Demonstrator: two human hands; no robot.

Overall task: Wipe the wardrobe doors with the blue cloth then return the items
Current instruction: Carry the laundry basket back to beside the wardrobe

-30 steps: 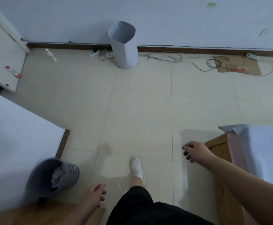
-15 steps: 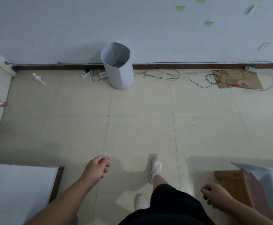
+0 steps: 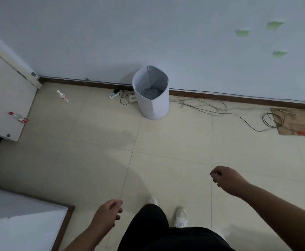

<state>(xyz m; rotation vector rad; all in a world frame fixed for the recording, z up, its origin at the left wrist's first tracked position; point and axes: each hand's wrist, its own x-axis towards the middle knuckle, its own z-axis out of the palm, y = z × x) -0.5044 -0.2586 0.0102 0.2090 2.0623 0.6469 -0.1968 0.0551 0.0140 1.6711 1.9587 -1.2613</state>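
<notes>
1. A grey-blue crumpled mass (image 3: 151,92) lies at the bottom of the white bin (image 3: 154,107). It is well ahead of both sets of fingers, and whether it is the blue cloth cannot be told.
2. The left hand (image 3: 108,214) hangs low over the floor (image 3: 93,142). Its fingers (image 3: 118,205) are loosely curled with a gap to the thumb, and they hold nothing.
3. The right hand (image 3: 227,179) is held further forward than the left. Its fingers (image 3: 214,175) are curled under loosely and hold nothing either.
4. Between the two hands and just behind the fingers are black trousers (image 3: 157,232) and two white shoes (image 3: 180,215) standing on the tiles.
5. The bin stands upright against the wall (image 3: 148,33), beyond the gap between the hands.
6. A power strip (image 3: 114,94) lies just to the left of the bin. Loose cables (image 3: 211,107) trail from the bin towards a flat piece of cardboard (image 3: 300,122), far ahead of the right fingers.
7. Far ahead and to the left of the left fingers, a clear bottle (image 3: 62,96) lies on the floor.
8. A red-capped bottle (image 3: 19,117) lies on a white panel (image 3: 3,98) further left.
9. A white surface with a brown edge (image 3: 21,229) sits just to the left of the left forearm.
10. Green notes (image 3: 275,25) are stuck to the wall, high above the right fingers.
</notes>
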